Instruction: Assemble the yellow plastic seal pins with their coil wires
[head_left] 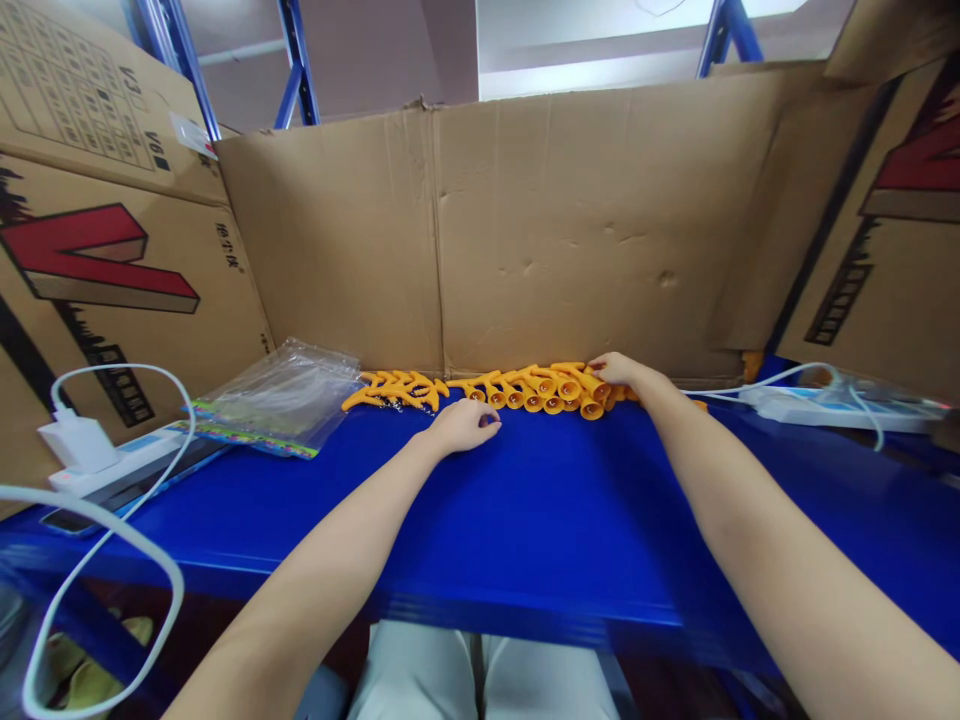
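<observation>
Along the back of the blue shelf lies a pile of orange plastic pieces (pixel 553 404) with round cup-like open ends and branching stems. My right hand (pixel 616 368) reaches to the pile's right part, its fingers closed on one orange piece; the fingertips are partly hidden. To the left sits a second group of orange branched pieces (pixel 397 388), with small metal-looking bits at their front. In front of the gap between both groups is my left hand (pixel 459 427), low over the shelf. Its fingers are curled toward the thumb, and whatever they may hold is hidden.
A cardboard panel (pixel 600 230) stands behind the blue shelf (pixel 525 530). Clear plastic bags (pixel 292 390) lie at left. A power strip with a white charger (pixel 79 440) and looping cable is nearer left; another power strip (pixel 840 408) lies right. Printed cartons (pixel 112 250) flank the sides.
</observation>
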